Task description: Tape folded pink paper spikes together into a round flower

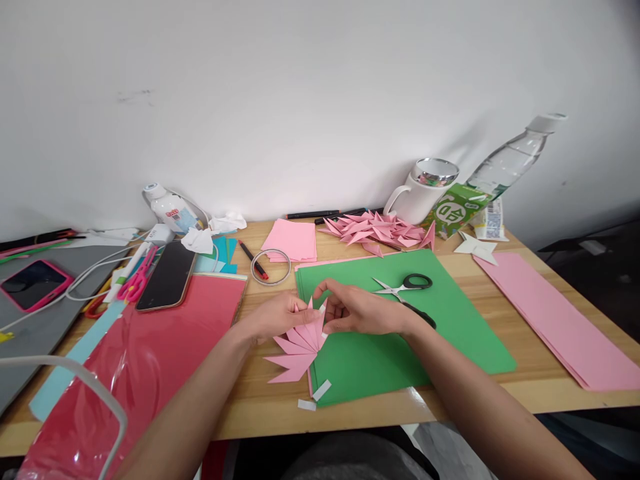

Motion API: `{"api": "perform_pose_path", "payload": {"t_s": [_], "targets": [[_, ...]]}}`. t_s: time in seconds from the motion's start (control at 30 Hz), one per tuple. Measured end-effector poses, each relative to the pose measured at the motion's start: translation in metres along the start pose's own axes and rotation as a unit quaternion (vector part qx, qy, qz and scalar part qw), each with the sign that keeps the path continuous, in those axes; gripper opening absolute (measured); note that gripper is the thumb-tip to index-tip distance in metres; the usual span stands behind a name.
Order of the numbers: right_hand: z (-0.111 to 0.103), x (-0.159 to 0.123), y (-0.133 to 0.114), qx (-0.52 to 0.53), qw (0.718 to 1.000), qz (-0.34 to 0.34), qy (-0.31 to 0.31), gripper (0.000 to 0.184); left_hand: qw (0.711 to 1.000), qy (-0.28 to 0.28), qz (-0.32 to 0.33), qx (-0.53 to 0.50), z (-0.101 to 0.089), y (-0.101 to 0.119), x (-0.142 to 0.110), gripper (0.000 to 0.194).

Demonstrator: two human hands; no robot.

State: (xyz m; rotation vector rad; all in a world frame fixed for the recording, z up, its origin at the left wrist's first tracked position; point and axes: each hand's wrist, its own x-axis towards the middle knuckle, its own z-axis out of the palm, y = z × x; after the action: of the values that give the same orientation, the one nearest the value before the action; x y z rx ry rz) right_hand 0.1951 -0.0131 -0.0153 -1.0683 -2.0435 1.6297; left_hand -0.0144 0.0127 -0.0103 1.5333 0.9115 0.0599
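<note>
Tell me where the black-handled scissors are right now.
In the head view, the black-handled scissors lie open on the green paper, right of the picture's middle, just beyond the right hand.

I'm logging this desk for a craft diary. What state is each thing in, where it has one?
Pink paper fan: spread, held
Black-handled scissors: open
Pink-handled scissors: cannot tell
Clear bottle: capped
White bottle: capped
Black phone: screen dark
Pink-cased phone: screen dark
White tissue: crumpled
Mug: upright

Craft desk with folded pink paper
</note>
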Motion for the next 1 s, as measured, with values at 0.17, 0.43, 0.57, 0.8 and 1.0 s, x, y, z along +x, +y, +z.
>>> {"api": "perform_pose_path", "payload": {"t_s": [0.17,0.43,0.57,0.8,1.0], "targets": [[0.002,0.002,0.001,0.011,1.0,-0.001,0.018,0.04,1.0,0.007,0.003,-0.001,0.001,0.002,0.0,0.059],[0.003,0.006,0.005,0.067,0.991,0.0,0.118,0.043,0.996,0.086,0.02,-0.004,-0.004,-0.007,0.004,0.053],[0.006,0.012,0.009,0.13,0.961,-0.007,0.244,0.061,0.99,0.133,0.039,-0.027,-0.006,-0.002,0.002,0.054],[0.016,0.016,0.005,0.165,0.947,-0.037,0.272,0.039,0.973,0.202,0.05,-0.1,-0.002,0.014,-0.001,0.058],[0.025,0.018,-0.001,0.227,0.918,-0.033,0.324,0.039,0.965,0.232,0.063,-0.107,-0.002,0.016,0.0,0.059]]}}
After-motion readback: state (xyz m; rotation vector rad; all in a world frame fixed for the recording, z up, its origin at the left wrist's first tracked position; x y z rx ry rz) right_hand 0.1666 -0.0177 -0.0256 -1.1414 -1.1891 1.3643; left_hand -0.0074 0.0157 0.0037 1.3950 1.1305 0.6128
